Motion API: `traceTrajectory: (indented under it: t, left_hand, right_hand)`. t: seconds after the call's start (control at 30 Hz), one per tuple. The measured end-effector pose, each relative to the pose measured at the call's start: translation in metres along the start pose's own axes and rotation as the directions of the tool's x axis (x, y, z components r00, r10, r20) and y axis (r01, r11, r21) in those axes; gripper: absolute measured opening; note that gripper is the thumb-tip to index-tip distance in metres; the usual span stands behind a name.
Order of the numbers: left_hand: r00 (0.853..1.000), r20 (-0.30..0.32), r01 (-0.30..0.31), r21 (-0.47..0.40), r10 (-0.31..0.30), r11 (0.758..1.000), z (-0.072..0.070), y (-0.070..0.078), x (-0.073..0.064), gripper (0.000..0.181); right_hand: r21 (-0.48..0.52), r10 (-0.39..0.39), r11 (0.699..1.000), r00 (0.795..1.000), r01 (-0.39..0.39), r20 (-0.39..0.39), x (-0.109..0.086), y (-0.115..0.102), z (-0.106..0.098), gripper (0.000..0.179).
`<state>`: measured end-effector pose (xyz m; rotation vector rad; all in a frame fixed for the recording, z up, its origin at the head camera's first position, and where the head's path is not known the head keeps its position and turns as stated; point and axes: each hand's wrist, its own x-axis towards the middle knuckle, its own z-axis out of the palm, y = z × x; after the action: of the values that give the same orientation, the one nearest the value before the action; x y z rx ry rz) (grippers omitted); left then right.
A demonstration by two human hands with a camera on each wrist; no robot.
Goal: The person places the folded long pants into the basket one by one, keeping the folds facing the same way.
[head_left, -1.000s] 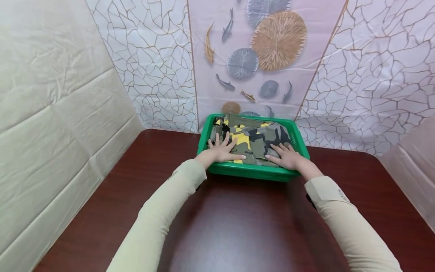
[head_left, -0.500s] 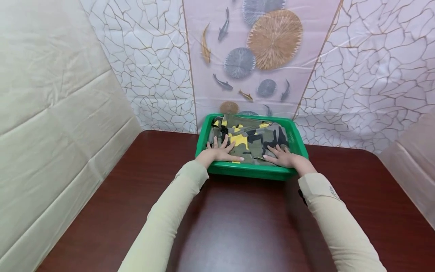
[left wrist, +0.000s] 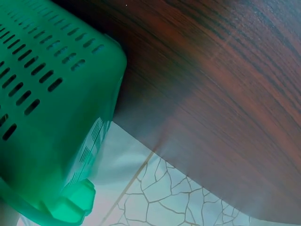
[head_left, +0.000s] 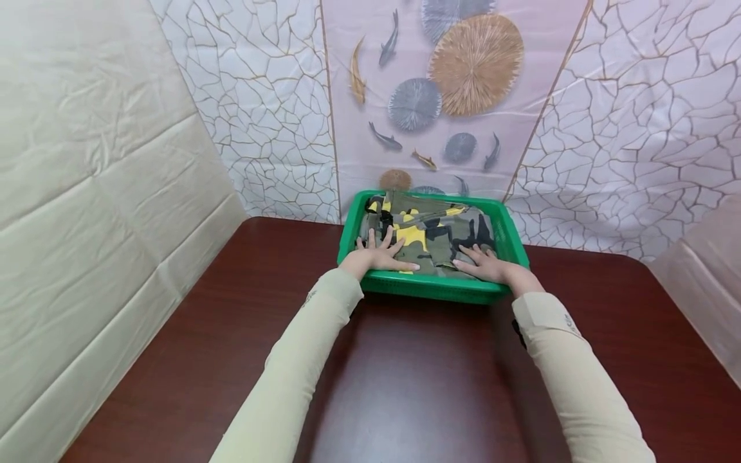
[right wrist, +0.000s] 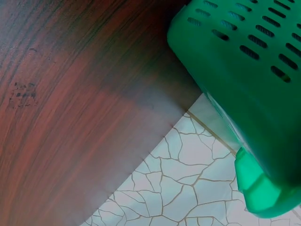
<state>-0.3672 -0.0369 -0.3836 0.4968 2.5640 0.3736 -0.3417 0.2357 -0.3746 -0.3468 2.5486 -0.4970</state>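
A green plastic basket (head_left: 428, 288) with slotted walls stands at the back of the table. Folded camouflage clothing (head_left: 442, 241) in grey, olive, black and yellow fills it. My left hand (head_left: 376, 257) rests flat on the cloth at the basket's near left, fingers spread. On the near right, my right hand (head_left: 486, 265) lies on the same cloth with its fingers straight. Both wrists cross the basket's front rim. The left wrist view shows the basket's slotted wall (left wrist: 51, 94); the right wrist view shows another slotted wall part (right wrist: 235, 70). In neither wrist view are the fingers visible.
The dark red-brown wooden table (head_left: 405, 379) extends toward me and to both sides. Right behind the basket hangs a patterned wall covering (head_left: 278, 116) with fish and round motifs. A cream cloth wall (head_left: 104, 193) borders the table's left side.
The head view has shifted slightly. Both hands stay spread on the clothing, and the basket keeps its place on the table.
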Motion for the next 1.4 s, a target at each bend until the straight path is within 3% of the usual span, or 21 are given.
traceTrajectory:
  t: [0.07,0.27,0.53,1.0,1.1,1.27,1.4]
  left_hand:
    - [1.000,-0.002,-0.003,-0.013,0.003,1.000,0.001,0.000,-0.002,0.089]
    - [1.000,0.009,0.025,-0.009,-0.025,1.000,0.007,-0.008,0.012,0.089]
    - [0.999,-0.027,-0.032,-0.045,0.031,0.998,0.002,-0.001,-0.007,0.087]
    - [1.000,-0.028,-0.006,-0.048,0.005,0.999,0.006,-0.007,-0.002,0.090]
    - [0.999,-0.041,-0.012,-0.054,0.010,0.998,0.004,-0.004,-0.008,0.086]
    - [1.000,-0.027,-0.004,-0.054,0.002,0.999,0.004,-0.002,-0.006,0.085]
    - [0.997,-0.069,-0.033,-0.049,0.030,0.998,0.004,0.000,-0.006,0.084]
  right_hand:
    - [0.004,-0.008,1.000,1.000,0.008,-0.009,0.001,0.000,0.002,0.086]
    - [-0.006,-0.008,1.000,0.999,0.007,-0.036,0.002,-0.002,0.007,0.083]
    - [0.006,-0.013,1.000,0.998,0.013,-0.063,-0.001,-0.003,0.005,0.083]
    - [0.000,-0.025,1.000,0.993,0.025,-0.119,0.000,-0.005,0.013,0.085]
    - [0.002,-0.027,1.000,0.991,0.027,-0.135,0.000,-0.005,0.013,0.085]
    - [-0.014,-0.032,0.999,0.988,0.030,-0.150,-0.001,-0.004,0.012,0.084]
    - [-0.044,-0.048,0.998,0.975,0.039,-0.218,-0.003,-0.004,0.012,0.080]
